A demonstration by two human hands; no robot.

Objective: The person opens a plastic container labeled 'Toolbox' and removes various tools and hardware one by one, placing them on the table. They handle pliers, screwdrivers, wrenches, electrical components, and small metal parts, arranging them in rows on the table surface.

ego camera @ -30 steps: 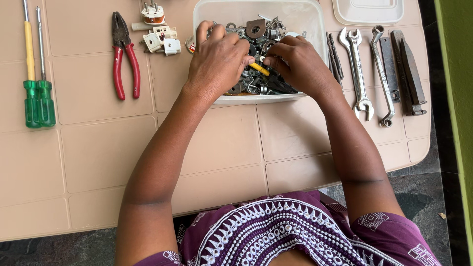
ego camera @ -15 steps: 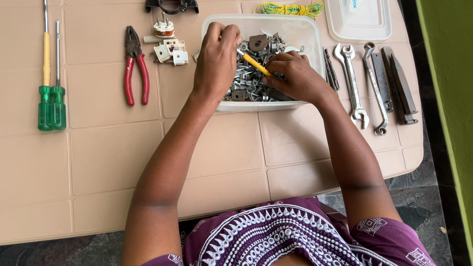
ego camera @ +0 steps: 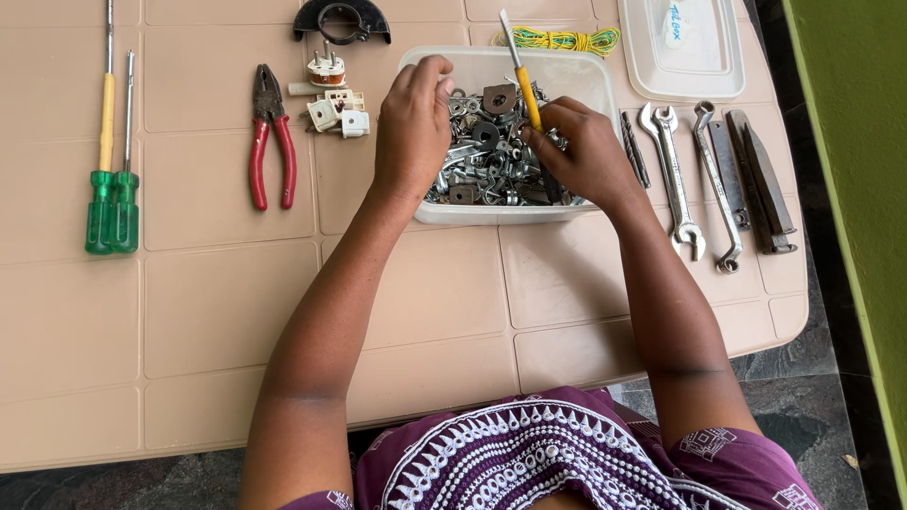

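— Two hands are working over that clear plastic box (ego camera: 586,71) at the far middle of the worktop (ego camera: 208,312). See what the right hand (ego camera: 584,151) is gripping?

— A yellow-handled tool (ego camera: 521,76), slim, with a pale metal tip. The right grip is clenched around its lower end, so the handle is sticking up and away from the fingers, leaning over the far part of the box.

— And the left hand (ego camera: 413,127)?

— It is hovering at the box's left rim with the fingers curled and pinched together. I cannot tell whether that grip is grasping something small or nothing at all; the fingertips are turned away from us.

— What is lying in the box?

— A heap of metal hardware (ego camera: 482,156): washers, brackets, screws. Both hands are covering part of it, and the lower end of the yellow tool is hidden inside the right fist.

— Anything else about?

— Red-handled pliers (ego camera: 271,137) and white plug parts (ego camera: 335,104) are lying to the left of the box, with two green-handled screwdrivers (ego camera: 111,189) well apart at the far left, their tips cut off at the top edge. Spanners (ego camera: 673,170) and dark steel bars (ego camera: 761,179) are lying to the right. A coil of yellow-green wire (ego camera: 562,40), a box lid (ego camera: 682,52) and a black curved part (ego camera: 342,19) are sitting behind, partly cut off.
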